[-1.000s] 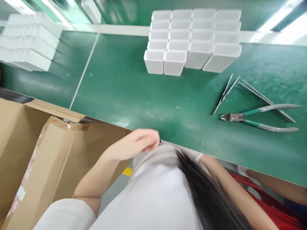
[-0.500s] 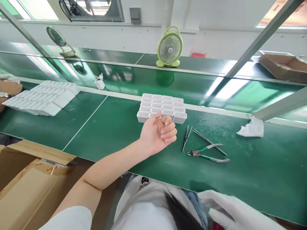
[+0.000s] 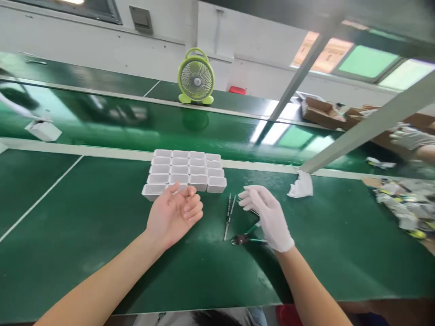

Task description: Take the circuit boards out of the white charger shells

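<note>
My left hand (image 3: 175, 215) is bare, palm up, with the fingers curled loosely inward; nothing shows in the palm. It hovers just in front of a block of small white square cups (image 3: 186, 172). My right hand (image 3: 267, 215) wears a white glove and hangs palm down, fingers slightly apart, over the green-handled side cutters (image 3: 244, 238) and a pair of tweezers. A second pair of tweezers (image 3: 229, 216) lies between my two hands on the green mat (image 3: 102, 235).
A crumpled white cloth (image 3: 301, 185) lies at the back right. A lime-green fan (image 3: 196, 77) stands on the far shelf. Loose small parts (image 3: 404, 206) pile at the right edge, with another person's gloved hand (image 3: 409, 136) beyond. Cardboard boxes (image 3: 321, 112) sit far right.
The view has swung up and to the right. My left hand rose from my lap to the mat and loosened from a fist. My gloved right hand moved forward over the cutters.
</note>
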Action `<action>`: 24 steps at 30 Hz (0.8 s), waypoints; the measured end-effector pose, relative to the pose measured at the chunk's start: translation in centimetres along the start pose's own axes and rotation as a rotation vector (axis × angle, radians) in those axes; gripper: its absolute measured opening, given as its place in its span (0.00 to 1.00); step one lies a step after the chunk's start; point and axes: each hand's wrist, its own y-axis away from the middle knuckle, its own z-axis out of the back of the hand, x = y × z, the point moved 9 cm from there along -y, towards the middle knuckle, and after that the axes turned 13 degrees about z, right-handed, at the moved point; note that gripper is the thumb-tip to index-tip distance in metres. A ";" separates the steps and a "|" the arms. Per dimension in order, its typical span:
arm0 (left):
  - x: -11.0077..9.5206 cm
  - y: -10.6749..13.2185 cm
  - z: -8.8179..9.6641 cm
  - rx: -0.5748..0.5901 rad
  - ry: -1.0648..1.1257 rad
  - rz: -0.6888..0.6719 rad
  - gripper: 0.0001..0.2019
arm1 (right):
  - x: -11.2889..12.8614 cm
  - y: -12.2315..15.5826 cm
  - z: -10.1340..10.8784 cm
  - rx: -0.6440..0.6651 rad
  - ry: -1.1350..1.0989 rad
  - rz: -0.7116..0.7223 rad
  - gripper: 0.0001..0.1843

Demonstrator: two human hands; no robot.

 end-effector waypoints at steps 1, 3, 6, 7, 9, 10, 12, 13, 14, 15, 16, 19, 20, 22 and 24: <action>-0.1 0.2 -0.1 0.014 0.093 -0.004 0.19 | -0.8 0.4 -0.1 -0.010 -0.093 -0.043 0.16; -0.6 0.4 -0.4 0.034 0.250 -0.046 0.21 | -1.6 1.0 -0.5 0.010 -0.213 -0.116 0.16; -1.4 0.6 -0.3 0.017 0.382 -0.122 0.23 | -2.3 1.7 -1.3 0.088 -0.354 -0.271 0.16; -1.6 0.7 -0.4 0.012 0.404 -0.135 0.23 | -2.5 1.8 -1.3 0.100 -0.376 -0.310 0.16; -1.9 0.9 -0.9 0.018 0.419 -0.146 0.24 | -3.0 2.0 -1.2 0.104 -0.396 -0.359 0.16; -2.1 1.1 -1.3 0.026 0.419 -0.152 0.24 | -3.3 2.0 -1.2 0.100 -0.402 -0.373 0.16; -2.7 1.5 -2.2 0.048 0.416 -0.181 0.24 | -3.8 2.1 -1.1 0.099 -0.415 -0.392 0.17; -3.1 1.8 -2.6 0.056 0.416 -0.203 0.24 | -4.0 2.1 -1.1 0.099 -0.420 -0.397 0.18; -3.4 2.0 -3.0 0.061 0.414 -0.226 0.23 | -4.2 2.1 -1.0 0.096 -0.423 -0.397 0.18; -3.8 2.2 -3.3 0.061 0.409 -0.249 0.23 | -4.3 2.1 -1.0 0.093 -0.421 -0.395 0.19; -4.1 2.4 -3.5 0.057 0.402 -0.271 0.23 | -4.3 2.1 -0.9 0.088 -0.415 -0.395 0.19; -4.6 2.9 -3.9 0.053 0.383 -0.318 0.23 | -4.0 2.1 -0.6 0.079 -0.409 -0.383 0.19; -4.7 3.0 -3.9 0.050 0.375 -0.329 0.23 | -3.9 2.1 -0.6 0.083 -0.413 -0.377 0.18; -4.8 3.2 -3.9 0.027 0.347 -0.349 0.23 | -3.7 2.1 -0.8 0.100 -0.424 -0.365 0.18; -4.9 3.4 -3.7 -0.016 0.305 -0.374 0.23 | -3.7 2.2 -1.1 0.130 -0.425 -0.363 0.18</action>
